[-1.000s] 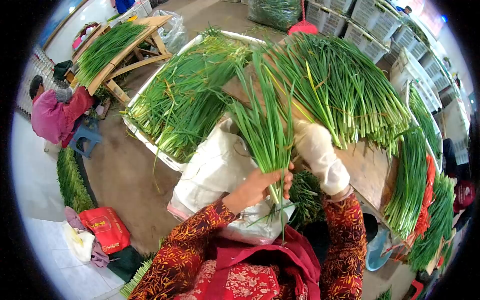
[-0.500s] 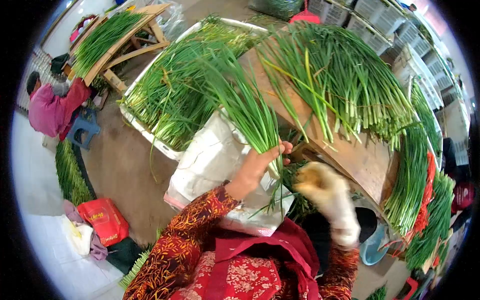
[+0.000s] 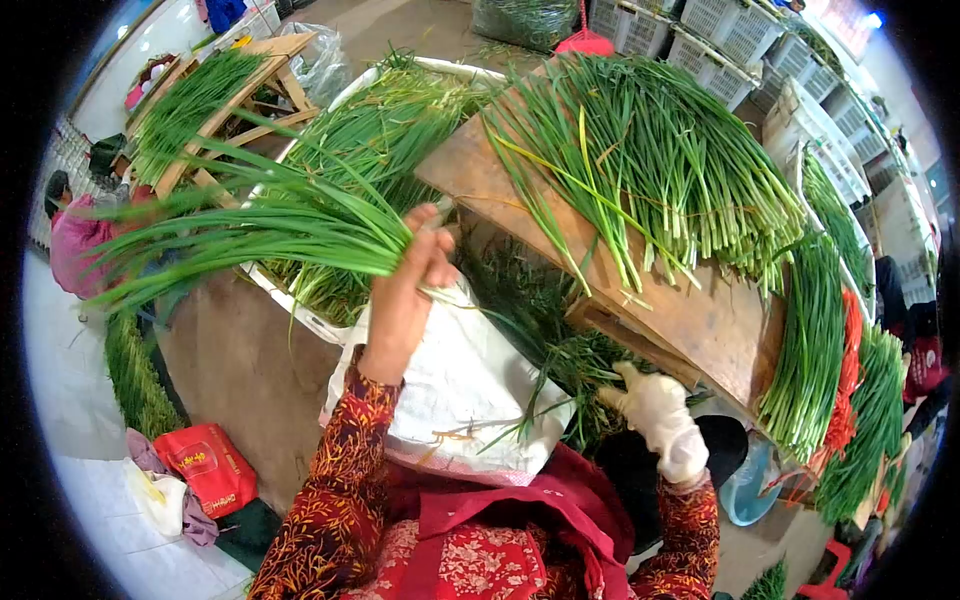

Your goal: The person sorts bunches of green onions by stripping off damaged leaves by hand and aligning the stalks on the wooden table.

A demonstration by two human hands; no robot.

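Note:
My left hand, bare, is closed round the stem end of a bunch of garlic chives, whose long leaves fan out to the left and are blurred at the tips. Below it a white sack lies across my lap. My right hand, in a pale glove, is low beside the wooden board, next to loose green leaves. Its thumb and a finger are apart, and I see nothing held. On the board lies a wide pile of chives, with a few yellowed stalks at its left.
A white-rimmed bin heaped with chives stands ahead on the left. Bundled chives with red ties hang over the right. Stacked crates stand behind. A person sits at far left, near a red bag.
My left hand has moved left and up, swinging the chives from upright to pointing left. My right hand has dropped slightly. The view has shifted a little.

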